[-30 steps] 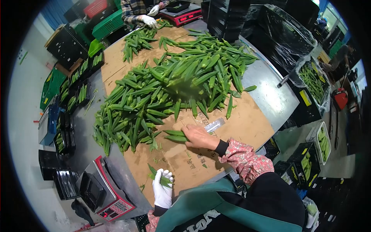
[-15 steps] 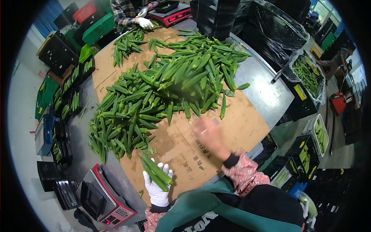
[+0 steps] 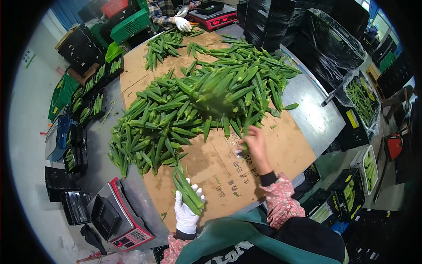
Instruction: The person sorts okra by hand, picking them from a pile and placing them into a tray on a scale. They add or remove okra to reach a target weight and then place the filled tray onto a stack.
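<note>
My left hand (image 3: 186, 220), in a white glove, holds a few green okra pods (image 3: 188, 193) lying slantwise across its palm. Over the cardboard's near right part is my bare right hand (image 3: 256, 143), fingers closed. An okra pod (image 3: 247, 126), slightly blurred, shows at those fingers and looks gripped in them. Just beyond both hands spreads a large heap of okra (image 3: 176, 108), piled highest in the middle. Brown cardboard (image 3: 211, 163) with printed characters lies beneath it.
A red-and-silver scale (image 3: 127, 224) with a black tray stands at lower left. Several okra-filled trays (image 3: 97, 103) line the left edge. Across the table, a person's gloved hand (image 3: 183, 24) touches okra beside another scale (image 3: 215, 20). Crates (image 3: 351, 193) stand on the right.
The view has shifted, so the scene sits further right. My right hand has closed, and the pod that lay apart at the heap's near right edge is now at its fingers. My left hand keeps its pods.
</note>
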Tool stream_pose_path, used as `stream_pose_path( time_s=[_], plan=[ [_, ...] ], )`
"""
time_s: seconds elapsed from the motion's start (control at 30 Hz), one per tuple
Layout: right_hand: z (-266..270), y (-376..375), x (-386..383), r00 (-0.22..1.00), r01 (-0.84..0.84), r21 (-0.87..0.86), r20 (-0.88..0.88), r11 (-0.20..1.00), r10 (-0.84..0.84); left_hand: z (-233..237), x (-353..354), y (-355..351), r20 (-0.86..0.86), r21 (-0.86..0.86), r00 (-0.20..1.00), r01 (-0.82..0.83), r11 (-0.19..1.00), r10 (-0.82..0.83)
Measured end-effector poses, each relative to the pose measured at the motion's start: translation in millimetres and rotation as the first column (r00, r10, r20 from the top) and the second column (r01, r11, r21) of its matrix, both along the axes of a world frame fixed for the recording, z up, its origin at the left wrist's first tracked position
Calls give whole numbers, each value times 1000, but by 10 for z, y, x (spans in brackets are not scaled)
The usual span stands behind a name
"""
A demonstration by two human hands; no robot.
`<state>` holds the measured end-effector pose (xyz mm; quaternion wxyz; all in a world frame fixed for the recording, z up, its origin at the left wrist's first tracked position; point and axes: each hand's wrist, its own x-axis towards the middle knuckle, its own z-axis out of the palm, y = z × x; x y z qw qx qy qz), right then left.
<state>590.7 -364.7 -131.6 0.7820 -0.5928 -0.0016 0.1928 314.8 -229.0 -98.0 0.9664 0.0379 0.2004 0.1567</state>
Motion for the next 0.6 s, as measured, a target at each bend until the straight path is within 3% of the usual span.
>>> stream_pose_path(
  time_s=[0.03, 0.07, 0.1, 0.13, 0.17, 0.2, 0.27, 0.37, 0.47, 0.5, 0.6],
  plan=[
    [-35, 206, -94, 996, -87, 6, 17, 996, 87, 1, -10, 3, -10, -9, 1000, -9, 1000, 9],
    [-107, 361, -124, 978, -187, 124, -72, 974, 197, 5, -23, -4, -17, -13, 1000, -8, 1000, 8],
    [-14, 548, -113, 950, -261, 73, -157, 962, 270, 11, -28, -14, -21, -16, 1000, -7, 1000, 7],
    [-258, 804, -110, 976, -210, 31, -58, 977, 212, 21, -33, -13, -24, -16, 1000, -7, 1000, 7],
    [-194, 968, -130, 969, -201, 59, -134, 978, 207, 35, -45, -6, -30, -9, 999, -11, 1000, 10],
    [-788, 1232, 38, 955, -158, -319, 191, 935, 227, 50, -71, -3, -39, -1, 999, -15, 1000, 15],
    [-647, 1430, -114, 769, 318, -600, 616, 734, 171, 56, -141, 12, -43, 0, 999, -33, 999, 33],
    [-203, 1451, -328, 815, 266, -762, 505, 591, 284, 38, -188, 71, -44, 0, 997, -61, 998, 61],
    [-454, 1419, -170, 769, 250, -759, 533, 601, 353, 23, -248, 76, -70, 4, 996, -60, 998, 60],
    [-469, 1359, -130, 804, 157, -728, 487, 668, 342, 7, -252, 78, -55, -6, 997, -54, 999, 54],
    [-146, 1094, -229, 863, 93, -740, 393, 666, 316, -14, -251, 97, -36, -23, 998, -44, 999, 43]
  ],
)
